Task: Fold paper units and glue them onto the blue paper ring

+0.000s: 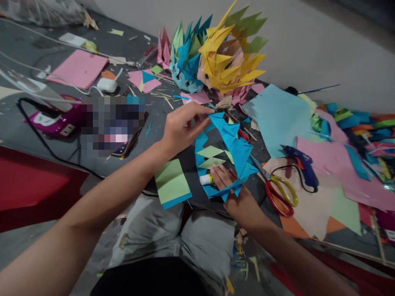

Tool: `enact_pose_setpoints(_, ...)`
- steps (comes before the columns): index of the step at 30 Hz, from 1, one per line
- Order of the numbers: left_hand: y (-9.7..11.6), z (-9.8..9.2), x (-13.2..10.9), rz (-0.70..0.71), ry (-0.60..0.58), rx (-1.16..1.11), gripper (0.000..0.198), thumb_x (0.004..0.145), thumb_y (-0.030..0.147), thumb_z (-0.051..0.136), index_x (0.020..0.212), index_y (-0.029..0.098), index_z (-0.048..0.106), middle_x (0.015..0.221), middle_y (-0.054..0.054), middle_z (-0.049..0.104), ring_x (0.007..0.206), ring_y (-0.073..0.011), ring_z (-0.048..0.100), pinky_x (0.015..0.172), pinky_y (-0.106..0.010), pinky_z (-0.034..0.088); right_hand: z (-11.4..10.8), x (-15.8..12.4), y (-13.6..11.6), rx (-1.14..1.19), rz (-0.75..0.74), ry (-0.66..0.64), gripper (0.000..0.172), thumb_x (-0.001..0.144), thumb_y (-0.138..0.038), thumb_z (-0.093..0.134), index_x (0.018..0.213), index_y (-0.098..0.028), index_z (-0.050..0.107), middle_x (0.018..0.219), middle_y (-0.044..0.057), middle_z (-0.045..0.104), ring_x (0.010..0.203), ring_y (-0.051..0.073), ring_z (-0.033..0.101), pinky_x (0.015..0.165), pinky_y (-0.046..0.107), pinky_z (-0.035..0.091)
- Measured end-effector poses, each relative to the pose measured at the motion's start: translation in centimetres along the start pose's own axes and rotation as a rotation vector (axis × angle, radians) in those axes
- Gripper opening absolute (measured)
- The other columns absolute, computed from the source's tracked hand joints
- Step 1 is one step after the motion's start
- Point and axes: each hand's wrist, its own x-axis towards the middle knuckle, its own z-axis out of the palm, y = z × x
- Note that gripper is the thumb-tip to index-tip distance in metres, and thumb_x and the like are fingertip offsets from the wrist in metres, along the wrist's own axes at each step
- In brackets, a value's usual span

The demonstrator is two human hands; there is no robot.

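A blue folded-paper ring (pixel 239 148) with pointed flaps stands on the dark table before me. The fingertips of my left hand (pixel 187 125) pinch its upper left edge. My right hand (pixel 224 176) reaches under the ring's near edge, fingers stretched flat inside it and thumb hidden. Those fingers lie by a light green paper diamond (pixel 211 163) and partly cover a glue stick (pixel 205 179) with a white cap. Another green diamond (pixel 210 151) lies just beyond. Left of the ring is a stack of green paper (pixel 173 181) over blue sheets.
Red-and-yellow-handled scissors (pixel 280 195) and a blue glue gun (pixel 304 166) lie to the right on coloured paper. Finished spiky paper pieces (pixel 228 57) stand at the back. A purple power strip (pixel 58 117), cables and a phone (pixel 123 148) are at left.
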Motion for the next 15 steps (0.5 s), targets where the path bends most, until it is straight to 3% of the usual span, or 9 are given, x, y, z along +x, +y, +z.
enact_pose_setpoints(3, -0.1, 0.1, 0.0, 0.000, -0.003, -0.007, 0.018, 0.087, 0.033, 0.047, 0.089, 0.022, 0.061, 0.073, -0.001, 0.062, 0.055, -0.0060, 0.053, 0.048, -0.017, 0.043, -0.1, -1.2, -0.4, -0.057, -0.036, -0.049, 0.053, 0.073, 0.000, 0.032, 0.118, -0.018, 0.054, 0.092, 0.009, 0.065, 0.100, 0.024, 0.057, 0.096, 0.045, 0.043)
enact_pose_setpoints(7, 0.1, 0.2, 0.0, 0.010, 0.002, -0.024, 0.017, 0.086, 0.033, 0.048, 0.088, 0.022, 0.060, 0.073, 0.000, 0.061, 0.055, -0.0061, 0.053, 0.050, -0.018, 0.044, -0.4, -2.4, -0.7, -0.113, -0.071, -0.083, 0.048, 0.070, 0.001, 0.035, 0.108, -0.012, 0.060, 0.097, 0.012, 0.065, 0.104, 0.024, 0.055, 0.096, 0.042, 0.043)
enact_pose_setpoints(15, 0.2, 0.1, 0.1, 0.035, 0.006, 0.004, 0.017, 0.086, 0.028, 0.047, 0.088, 0.019, 0.061, 0.073, 0.000, 0.062, 0.056, -0.0051, 0.053, 0.049, -0.016, 0.042, -1.0, 0.8, -0.6, -0.047, 0.039, -0.015, 0.058, 0.070, 0.001, 0.033, 0.123, -0.015, 0.049, 0.117, 0.008, 0.059, 0.114, 0.019, 0.049, 0.102, 0.041, 0.036)
